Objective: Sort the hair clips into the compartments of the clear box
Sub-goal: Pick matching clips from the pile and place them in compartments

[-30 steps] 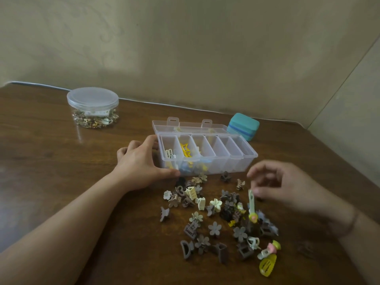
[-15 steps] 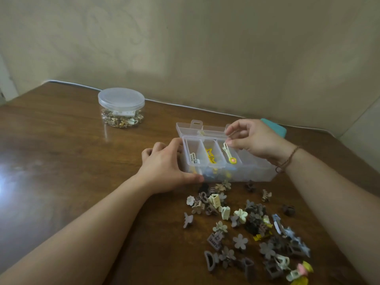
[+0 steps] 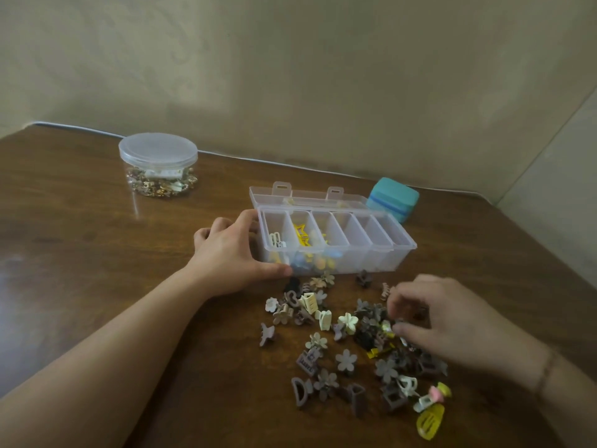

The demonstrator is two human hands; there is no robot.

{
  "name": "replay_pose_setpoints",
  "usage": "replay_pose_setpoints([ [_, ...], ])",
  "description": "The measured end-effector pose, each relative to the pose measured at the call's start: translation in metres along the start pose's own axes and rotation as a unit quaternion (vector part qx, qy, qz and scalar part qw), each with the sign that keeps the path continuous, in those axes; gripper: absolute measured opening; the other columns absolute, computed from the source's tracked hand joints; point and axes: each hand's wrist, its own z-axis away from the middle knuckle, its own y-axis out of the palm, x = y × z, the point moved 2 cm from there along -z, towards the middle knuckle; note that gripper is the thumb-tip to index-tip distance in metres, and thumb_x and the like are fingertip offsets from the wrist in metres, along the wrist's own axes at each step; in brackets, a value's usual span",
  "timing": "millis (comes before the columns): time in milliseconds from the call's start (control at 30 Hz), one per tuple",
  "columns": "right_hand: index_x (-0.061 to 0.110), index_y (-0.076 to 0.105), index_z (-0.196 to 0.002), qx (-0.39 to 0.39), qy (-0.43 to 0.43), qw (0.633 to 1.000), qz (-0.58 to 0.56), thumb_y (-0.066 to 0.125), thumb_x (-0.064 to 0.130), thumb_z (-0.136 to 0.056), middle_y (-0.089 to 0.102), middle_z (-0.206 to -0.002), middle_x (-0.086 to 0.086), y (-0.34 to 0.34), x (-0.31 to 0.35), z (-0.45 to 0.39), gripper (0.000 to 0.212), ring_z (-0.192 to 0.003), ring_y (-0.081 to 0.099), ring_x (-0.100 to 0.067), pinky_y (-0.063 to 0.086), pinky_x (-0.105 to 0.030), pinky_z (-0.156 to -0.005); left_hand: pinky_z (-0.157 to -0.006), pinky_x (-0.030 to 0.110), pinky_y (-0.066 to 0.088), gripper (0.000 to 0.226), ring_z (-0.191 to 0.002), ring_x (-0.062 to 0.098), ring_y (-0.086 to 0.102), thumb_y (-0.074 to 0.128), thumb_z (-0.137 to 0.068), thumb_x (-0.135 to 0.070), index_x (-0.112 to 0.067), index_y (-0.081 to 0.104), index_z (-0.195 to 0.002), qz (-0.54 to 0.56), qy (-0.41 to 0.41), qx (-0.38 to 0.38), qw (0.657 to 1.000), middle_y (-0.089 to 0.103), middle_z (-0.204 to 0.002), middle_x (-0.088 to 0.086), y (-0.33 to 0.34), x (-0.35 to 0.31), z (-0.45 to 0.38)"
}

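Wooden table (image 3: pixel 97 253), left hand (image 3: pixel 231 257) still gripping clear box (image 3: pixel 400 253), right hand (image 3: pixel 442 321) back pinching among hair clips (image 3: pixel 347 323)

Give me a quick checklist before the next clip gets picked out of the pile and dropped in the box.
1. Box steadied: ok. The left hand grips the near left corner of the clear box.
2. Lid out of the way: ok. The lid lies open behind the compartments.
3. Free compartments: ok. The four on the right look empty; the two on the left hold clips.
4. Clips left to sort: ok. A pile of clips lies in front of the box.
5. Clip secured: cannot tell. The right hand is blurred over the pile, fingers curled.
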Motion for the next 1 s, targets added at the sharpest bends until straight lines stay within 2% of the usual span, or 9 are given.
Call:
replay_pose_setpoints([
  [233, 0.054, 0.046, -0.087, -0.033, -0.002, 0.999, 0.029, 0.067, 0.052, -0.079, 0.051, -0.097, 0.021, 0.013, 0.001, 0.002, 0.023, -0.092, 0.05, 0.003, 0.05, -0.021, -0.079, -0.109, 0.047, 0.017, 0.102, -0.134, 0.017, 0.03, 0.065, -0.055, -0.081, -0.039, 0.028, -0.14, -0.002, 0.001, 0.002, 1.0, 0.05, -0.136, -0.01, -0.001, -0.001, 0.0],
  [433, 0.05, 0.052, -0.089, -0.039, -0.008, 0.999, 0.005, 0.073, 0.046, -0.075, 0.056, -0.093, 0.023, -0.008, -0.006, 0.0, 0.026, -0.088, 0.053, 0.005, 0.051, -0.021, -0.076, -0.108, 0.045, 0.016, 0.1, -0.133, 0.015, 0.029, 0.066, -0.056, -0.081, -0.039, 0.029, -0.138, 0.002, 0.005, -0.002, 1.0, 0.051, -0.133, -0.012, 0.0, -0.001, 0.001],
  [533, 0.042, 0.058, -0.088, -0.086, -0.043, 0.994, -0.046, 0.077, 0.035, -0.074, 0.062, -0.091, 0.019, -0.031, -0.001, -0.019, 0.025, -0.084, 0.058, 0.001, 0.05, -0.021, -0.072, -0.109, 0.045, 0.016, 0.1, -0.133, 0.015, 0.029, 0.066, -0.056, -0.08, -0.039, 0.029, -0.139, 0.003, 0.005, 0.0, 1.0, 0.051, -0.134, -0.012, 0.0, -0.001, 0.0],
  [667, 0.026, 0.066, -0.088, -0.178, -0.097, 0.971, -0.13, 0.079, 0.023, -0.076, 0.062, -0.08, 0.019, -0.042, 0.018, -0.062, 0.017, -0.079, 0.057, -0.003, 0.042, -0.009, -0.065, -0.11, 0.046, 0.016, 0.1, -0.134, 0.016, 0.029, 0.066, -0.057, -0.08, -0.039, 0.028, -0.139, 0.002, 0.005, 0.003, 1.0, 0.05, -0.135, -0.011, -0.001, -0.002, 0.001],
  [767, 0.024, 0.067, -0.09, -0.199, -0.102, 0.965, -0.141, 0.076, 0.022, -0.08, 0.058, -0.077, 0.022, -0.031, 0.024, -0.083, 0.014, -0.077, 0.055, 0.002, 0.038, -0.004, -0.066, -0.109, 0.045, 0.017, 0.1, -0.133, 0.016, 0.03, 0.066, -0.056, -0.08, -0.039, 0.029, -0.139, 0.001, 0.005, 0.003, 1.0, 0.05, -0.134, -0.011, -0.001, -0.002, 0.001],
  [833, 0.028, 0.066, -0.093, -0.211, -0.1, 0.965, -0.119, 0.072, 0.027, -0.082, 0.059, -0.084, 0.021, -0.022, 0.02, -0.081, 0.013, -0.081, 0.054, 0.006, 0.038, -0.006, -0.067, -0.107, 0.044, 0.017, 0.099, -0.132, 0.016, 0.03, 0.065, -0.056, -0.081, -0.039, 0.029, -0.138, 0.0, 0.006, 0.003, 1.0, 0.051, -0.133, -0.011, -0.001, -0.001, 0.001],
  [900, 0.03, 0.065, -0.095, -0.233, -0.121, 0.961, -0.089, 0.068, 0.029, -0.081, 0.065, -0.092, 0.014, -0.014, 0.012, -0.066, 0.014, -0.087, 0.056, 0.002, 0.043, -0.014, -0.073, -0.106, 0.044, 0.018, 0.098, -0.132, 0.016, 0.03, 0.065, -0.056, -0.081, -0.039, 0.029, -0.137, 0.002, 0.008, 0.003, 1.0, 0.051, -0.132, -0.012, -0.001, 0.0, 0.0],
  [1000, 0.03, 0.065, -0.091, -0.22, -0.161, 0.96, -0.06, 0.067, 0.029, -0.08, 0.064, -0.088, 0.013, 0.0, -0.003, -0.033, 0.011, -0.088, 0.059, -0.002, 0.055, -0.028, -0.075, -0.107, 0.045, 0.017, 0.099, -0.132, 0.016, 0.03, 0.065, -0.056, -0.082, -0.039, 0.028, -0.138, 0.002, 0.006, 0.006, 1.0, 0.051, -0.132, -0.012, 0.0, 0.0, -0.001],
])
